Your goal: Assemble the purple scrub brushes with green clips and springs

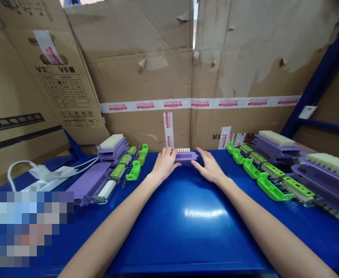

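At the far middle of the blue table lies a purple plastic brush piece (185, 156), with a slotted side and a row of pale bristles showing behind its top edge. My left hand (165, 163) is closed around its left end, thumb in front and fingers over the top. Around the right end, my right hand (208, 166) is open, thumb and forefinger apart on either side of the end tab; whether the thumb touches the piece I cannot tell. The far underside of the piece is hidden.
Stacked purple brush pieces (113, 148) and bright green clips (134, 172) line the left. More green clips (266, 187), springs and purple brushes (276, 146) stand right. Cardboard (146, 81) walls the back. A white power strip (50, 177) with cables lies left.
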Demonstrator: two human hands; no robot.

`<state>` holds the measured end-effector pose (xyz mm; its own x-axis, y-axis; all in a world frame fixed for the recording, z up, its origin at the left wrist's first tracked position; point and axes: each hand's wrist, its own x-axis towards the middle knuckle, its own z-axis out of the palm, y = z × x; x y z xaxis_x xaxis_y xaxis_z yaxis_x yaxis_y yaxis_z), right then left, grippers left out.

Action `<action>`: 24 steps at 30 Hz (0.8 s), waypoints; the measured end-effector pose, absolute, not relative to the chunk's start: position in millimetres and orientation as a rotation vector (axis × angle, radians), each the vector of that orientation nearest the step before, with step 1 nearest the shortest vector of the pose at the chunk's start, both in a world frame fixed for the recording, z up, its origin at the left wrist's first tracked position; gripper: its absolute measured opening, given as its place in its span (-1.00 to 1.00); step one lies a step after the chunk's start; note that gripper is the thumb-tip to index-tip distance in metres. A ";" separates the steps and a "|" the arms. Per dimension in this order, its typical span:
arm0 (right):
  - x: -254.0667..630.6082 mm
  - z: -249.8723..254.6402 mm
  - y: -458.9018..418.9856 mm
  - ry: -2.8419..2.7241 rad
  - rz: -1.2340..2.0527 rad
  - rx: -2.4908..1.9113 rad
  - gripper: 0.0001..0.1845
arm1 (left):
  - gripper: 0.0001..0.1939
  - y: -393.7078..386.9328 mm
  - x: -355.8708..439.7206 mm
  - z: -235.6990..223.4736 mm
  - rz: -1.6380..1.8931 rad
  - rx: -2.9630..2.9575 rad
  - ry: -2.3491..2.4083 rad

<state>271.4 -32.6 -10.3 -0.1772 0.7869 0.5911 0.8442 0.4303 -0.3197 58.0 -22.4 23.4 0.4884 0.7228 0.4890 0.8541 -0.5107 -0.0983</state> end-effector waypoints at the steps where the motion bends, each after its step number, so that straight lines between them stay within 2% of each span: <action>1: 270.9 -11.5 -31.9 -1.953 0.002 -1.343 -0.26 | -0.53 -23.2 59.6 19.7 -0.615 -2.419 -1.274; 7: 273.1 -11.4 -26.0 -1.777 0.587 -1.222 -0.37 | -0.60 -28.7 55.0 9.8 -0.924 -2.550 -1.088; 11: 273.6 -10.7 -23.1 -1.702 0.771 -1.191 -0.28 | -0.35 -26.2 42.0 8.7 -1.162 -2.628 -1.262; 13: 273.0 -11.9 -23.1 -1.750 0.732 -1.182 -0.23 | -0.20 -21.0 33.2 7.7 -1.244 -2.749 -1.453; 19: 276.4 -13.0 -24.3 -1.985 0.338 -1.177 -0.06 | -0.05 -12.6 15.4 9.2 -1.258 -3.162 -1.692; 24: 279.2 -4.6 -27.8 -2.143 0.032 -1.139 0.10 | -0.05 -23.8 27.4 16.0 -1.152 -3.041 -1.488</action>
<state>279.2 -27.8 -4.6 -0.3685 0.7363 0.5675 0.7189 0.6128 -0.3282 27.4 -23.8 16.0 0.4719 0.8104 0.3471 0.5389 -0.5768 0.6139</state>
